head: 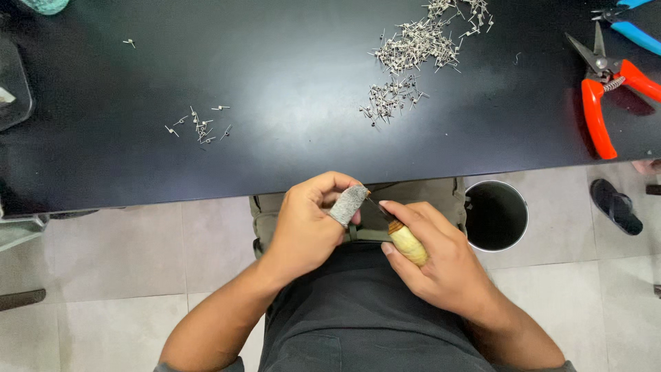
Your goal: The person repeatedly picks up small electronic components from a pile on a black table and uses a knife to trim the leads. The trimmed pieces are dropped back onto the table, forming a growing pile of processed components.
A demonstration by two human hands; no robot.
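Observation:
My right hand (441, 258) grips a small knife by its pale wooden handle (407, 242), its dark blade (379, 208) pointing up and left. My left hand (310, 220) is closed in front of it, the thumb wearing a grey fabric cover (346, 204) that meets the blade tip. Whatever small piece sits between the left fingers is hidden. Both hands hover over my lap, just below the near edge of the black table (275, 69).
A big heap of small metal pins (420, 48) lies on the table's far right, a small cluster (201, 127) at left. Red-handled snips (600, 96) and blue-handled pliers (630, 21) rest at the right edge. A round bin (496, 215) and a sandal (616, 205) are on the tiled floor.

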